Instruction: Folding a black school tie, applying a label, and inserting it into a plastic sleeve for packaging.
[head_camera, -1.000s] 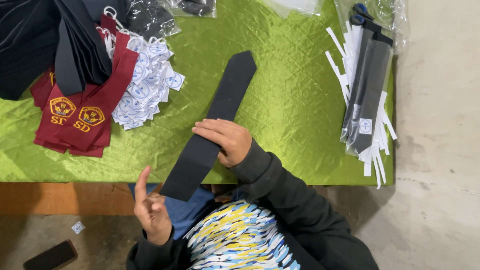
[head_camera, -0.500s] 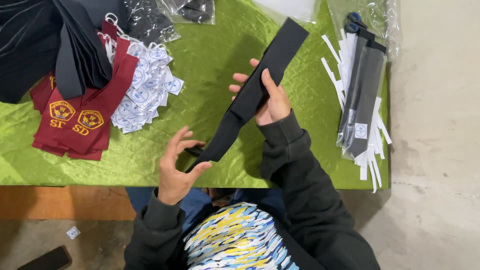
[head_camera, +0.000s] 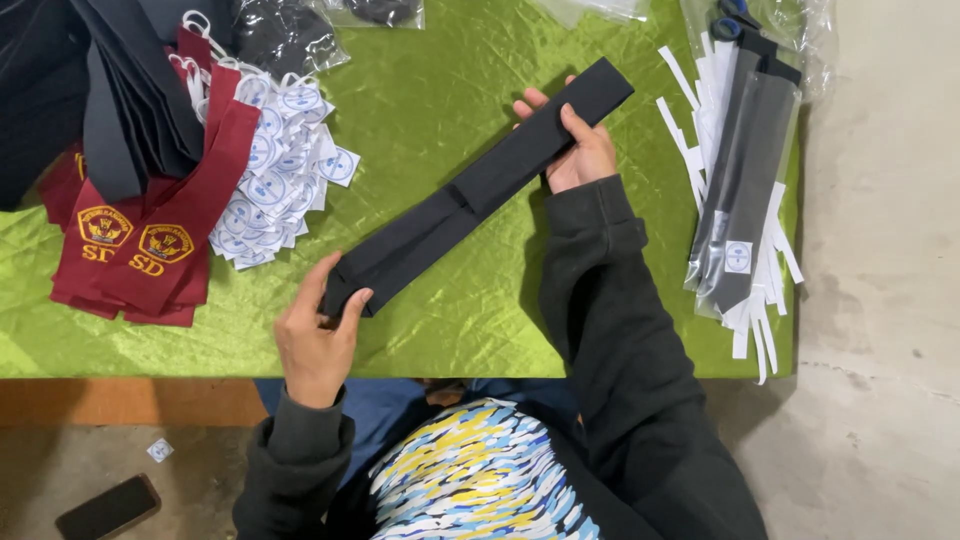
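Note:
A long black necktie (head_camera: 470, 195) lies slanted over the green cloth-covered table (head_camera: 420, 90), seam side up. My left hand (head_camera: 318, 335) pinches its lower, pointed end near the table's front edge. My right hand (head_camera: 572, 145) grips the tie near its upper, squared end, fingers wrapped around it. The tie is stretched straight between both hands.
Maroon ties with yellow crests (head_camera: 140, 240) and dark ties (head_camera: 90, 90) pile at the left, beside a heap of round white tags (head_camera: 280, 170). Bagged dark ties on white paper strips (head_camera: 745, 190) lie at the right edge. A phone (head_camera: 105, 508) lies on the floor.
The tie was lifted off the table, turned over and swung flatter. My right hand moved up and right along it; my left hand rose from my lap and took the lower end.

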